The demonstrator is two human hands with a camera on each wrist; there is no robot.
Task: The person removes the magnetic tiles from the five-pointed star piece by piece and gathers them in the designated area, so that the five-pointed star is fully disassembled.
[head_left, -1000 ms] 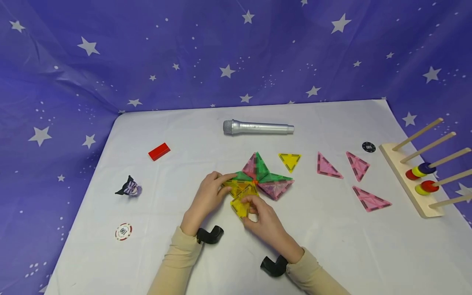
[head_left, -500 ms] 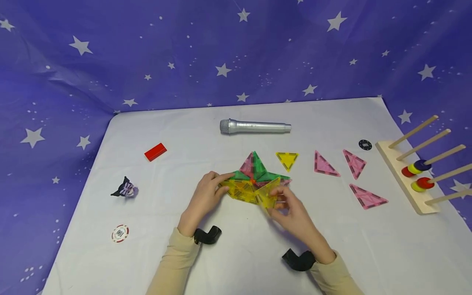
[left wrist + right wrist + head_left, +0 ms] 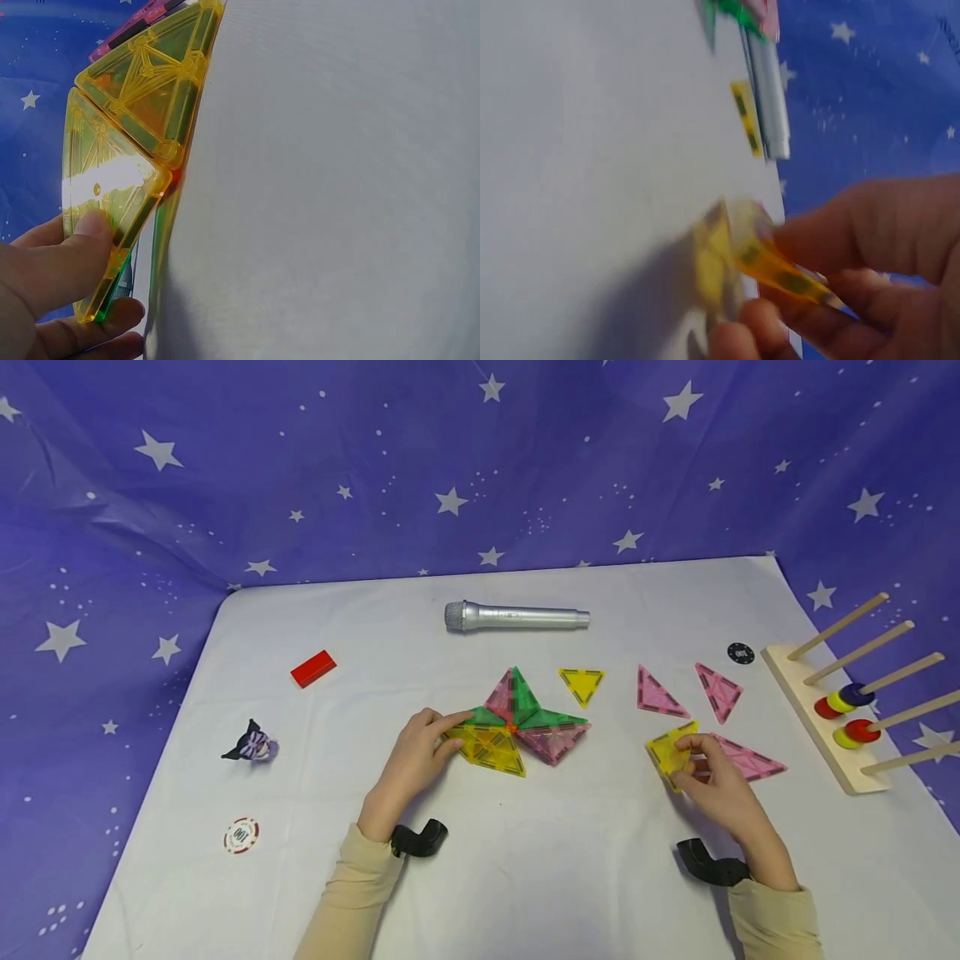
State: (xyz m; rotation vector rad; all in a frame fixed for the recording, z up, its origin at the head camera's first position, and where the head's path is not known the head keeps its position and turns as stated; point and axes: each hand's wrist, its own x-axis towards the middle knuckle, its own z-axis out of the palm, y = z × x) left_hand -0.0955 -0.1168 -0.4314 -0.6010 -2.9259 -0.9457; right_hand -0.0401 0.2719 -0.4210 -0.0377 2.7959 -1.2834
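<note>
From the head camera, the tile star [image 3: 521,727] lies flat on the white table [image 3: 525,860], made of green, pink and yellow triangles joined at one centre. The left hand [image 3: 416,760] rests at the star's left side, fingers nearly straight, fingertips pressing on the yellow tiles there; it grips nothing. Well to the right of the star, the right hand [image 3: 712,781] pinches a loose yellow triangle [image 3: 670,750] between thumb and fingers, holding it tilted just above or on the cloth; which one cannot be told. That hand partly covers a pink triangle [image 3: 750,762] behind it. Two more pink triangles [image 3: 658,695] lie right of the star, and a small yellow triangle [image 3: 581,683] sits just off its upper right point. Beyond the star lies a silver microphone [image 3: 517,616]. A wooden peg rack [image 3: 828,718] at the far right is cut off by the frame edge.

The left wrist camera sees the star's yellow tiles [image 3: 142,127] edge-on and close, with the thumb [image 3: 75,255] laid flat on one; the rest of the star is out of frame.

The right wrist camera is blurred: the fingers [image 3: 870,247] curl round the yellow triangle [image 3: 772,270], its outline smeared, with the microphone [image 3: 769,97] dim behind.
</note>
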